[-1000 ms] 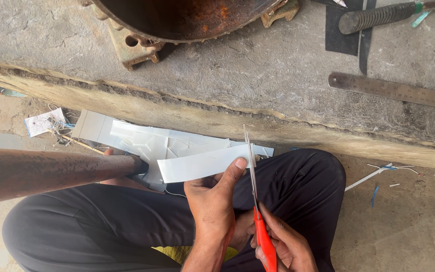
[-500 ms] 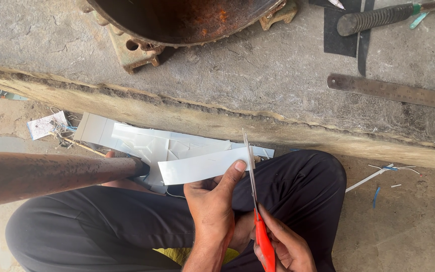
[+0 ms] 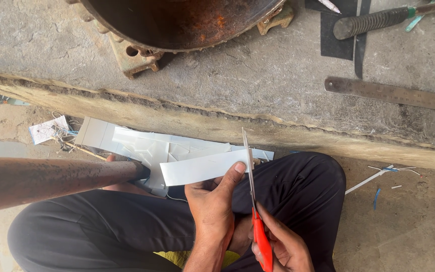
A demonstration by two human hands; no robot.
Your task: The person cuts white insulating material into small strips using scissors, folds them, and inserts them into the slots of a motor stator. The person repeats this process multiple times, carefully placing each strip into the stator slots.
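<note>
Scissors (image 3: 256,211) gripped in my right hand (image 3: 283,247) stood across the white strip's (image 3: 202,170) long axis, my left hand (image 3: 212,201) pinching its near end.

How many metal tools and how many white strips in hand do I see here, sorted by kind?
Scissors with red handles, in the right hand: 1
Steel ruler: 1
Tool with ribbed grip: 1
White strip held by the left hand: 1
Total: 4

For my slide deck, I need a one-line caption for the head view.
Left hand holds a white strip while right hand cuts it with red-handled scissors.
</note>
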